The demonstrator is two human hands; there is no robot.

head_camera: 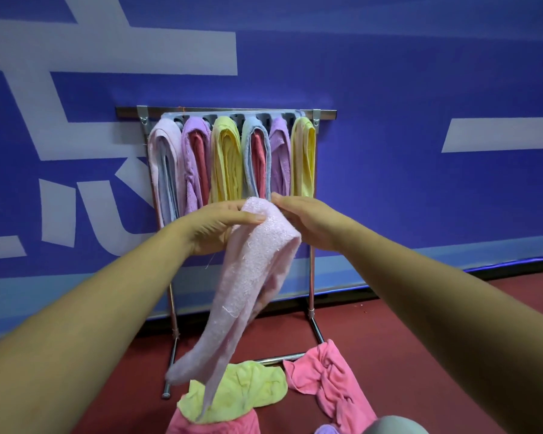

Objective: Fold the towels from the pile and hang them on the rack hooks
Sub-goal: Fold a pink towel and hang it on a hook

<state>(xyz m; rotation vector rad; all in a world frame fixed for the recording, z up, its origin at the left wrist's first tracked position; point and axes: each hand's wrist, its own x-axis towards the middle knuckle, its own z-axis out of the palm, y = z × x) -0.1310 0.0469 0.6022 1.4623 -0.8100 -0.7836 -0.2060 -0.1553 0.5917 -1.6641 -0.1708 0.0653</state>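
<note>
Plainly, the job is well along but not finished. From the head view, the rack (226,112) stands against the far blue wall (420,89), and all six places along its top bar that can be seen carry folded towels. From left to right they are a pale lilac towel (165,164), a purple towel with red inside (195,158), a yellow towel (226,158), a blue towel with red inside (256,158), a second purple towel (279,158) and a cream-yellow towel (303,155). Whether any hook is free I cannot tell, since the cloth covers them.

Nearer, in front of the rack's lower half, both arms reach forward with a pale pink towel (257,261) between the hands. The left hand (220,227) pinches the top fold between thumb and fingers. The right hand (308,223) meets the same fold from the right, but its fingertips are hidden behind the cloth, so how firmly it holds cannot be told. The towel is doubled over at the top and trails down and to the left in a loose, narrowing tail, so the fold looks half made rather than neat.

On the red floor (420,324) nearest the camera lies what is left of the pile: a yellow-green towel (242,389), a crumpled pink towel (329,380) to its right, another pink towel (213,424) at the bottom edge, and a scrap of purple cloth (326,429) beside a grey shape (395,426) that I cannot identify. By my reckoning this one needs tidying and hanging, and at least four more wait.
</note>
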